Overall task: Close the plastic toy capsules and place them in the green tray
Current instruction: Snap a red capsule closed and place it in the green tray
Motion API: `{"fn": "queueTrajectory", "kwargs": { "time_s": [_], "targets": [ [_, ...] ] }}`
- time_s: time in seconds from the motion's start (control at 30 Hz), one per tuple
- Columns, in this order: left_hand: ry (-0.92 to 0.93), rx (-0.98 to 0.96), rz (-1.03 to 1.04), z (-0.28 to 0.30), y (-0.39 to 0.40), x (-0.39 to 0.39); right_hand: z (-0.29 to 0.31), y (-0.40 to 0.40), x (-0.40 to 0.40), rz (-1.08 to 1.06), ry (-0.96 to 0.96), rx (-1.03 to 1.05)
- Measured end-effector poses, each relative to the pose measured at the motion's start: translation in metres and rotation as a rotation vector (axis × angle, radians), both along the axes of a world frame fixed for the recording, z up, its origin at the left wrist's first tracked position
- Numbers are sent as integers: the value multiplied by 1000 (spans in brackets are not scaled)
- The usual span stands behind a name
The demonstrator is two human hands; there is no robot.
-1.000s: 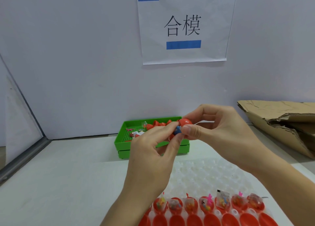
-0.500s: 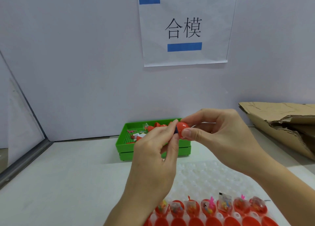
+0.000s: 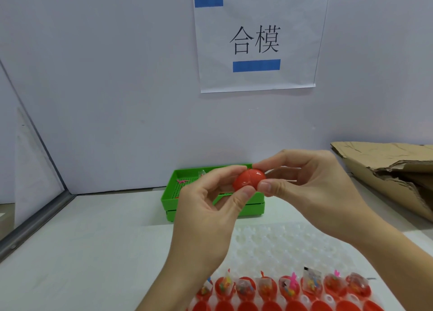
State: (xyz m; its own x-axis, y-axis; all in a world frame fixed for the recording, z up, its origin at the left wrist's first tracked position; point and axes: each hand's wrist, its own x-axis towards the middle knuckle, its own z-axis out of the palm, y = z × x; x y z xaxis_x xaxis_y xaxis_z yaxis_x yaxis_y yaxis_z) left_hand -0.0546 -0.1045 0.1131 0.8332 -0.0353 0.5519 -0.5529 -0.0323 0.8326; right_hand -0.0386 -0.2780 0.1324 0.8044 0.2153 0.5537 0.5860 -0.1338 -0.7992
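- A red capsule [image 3: 249, 179] sits at the centre of the frame, pinched from both sides: the left hand [image 3: 210, 207] grips its left half between thumb and fingers, and the right hand [image 3: 307, 188] grips its right half.
- A seam shows between the halves; whether they are fully snapped, I cannot tell. If not, the capsule may spring open on release and spill its toy.
- The shell looks glossy, so uneven squeezing could shoot it out sideways.
- The green tray [image 3: 172, 191] lies just behind the hands, at mid-frame. A careless toss could bounce off its rim.
- Open filled capsule halves [image 3: 267, 287] stand in a white blister sheet [image 3: 281, 242] along the bottom edge. A dropping wrist could knock them over.
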Motion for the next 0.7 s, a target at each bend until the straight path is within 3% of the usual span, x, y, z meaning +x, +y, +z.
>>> {"fn": "queueTrajectory", "kwargs": {
  "time_s": [0.7],
  "targets": [
    [74,-70,-41,3,2,-1,-4,5,0,-11,-80,87]
  ]
}}
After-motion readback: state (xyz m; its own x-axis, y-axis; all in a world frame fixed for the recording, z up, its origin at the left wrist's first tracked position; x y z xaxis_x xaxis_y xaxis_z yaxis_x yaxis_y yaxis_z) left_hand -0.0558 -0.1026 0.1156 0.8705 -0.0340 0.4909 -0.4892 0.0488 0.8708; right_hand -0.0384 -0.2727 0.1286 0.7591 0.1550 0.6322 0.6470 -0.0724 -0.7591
